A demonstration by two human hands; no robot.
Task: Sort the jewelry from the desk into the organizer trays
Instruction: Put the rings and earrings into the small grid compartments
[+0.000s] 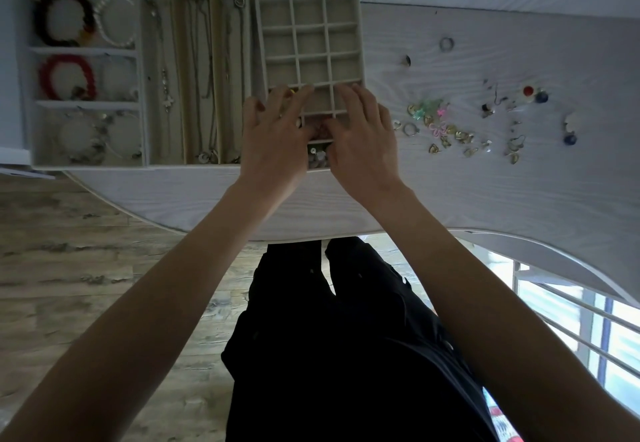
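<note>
Pale wood-grain desk point(485, 192), worn plank floor point(86, 261), bright barred window point(571, 320).

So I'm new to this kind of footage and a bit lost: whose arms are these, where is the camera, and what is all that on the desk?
There is one picture, from a camera worn on a person's head, looking down. No machine: the left hand and right hand are bare, over the near end of a grid tray. Whether either holds anything is hidden. Left of it sit a tray with necklaces and a tray with bracelets. Loose earrings and rings lie unsorted on the white desk, to the right.
</note>
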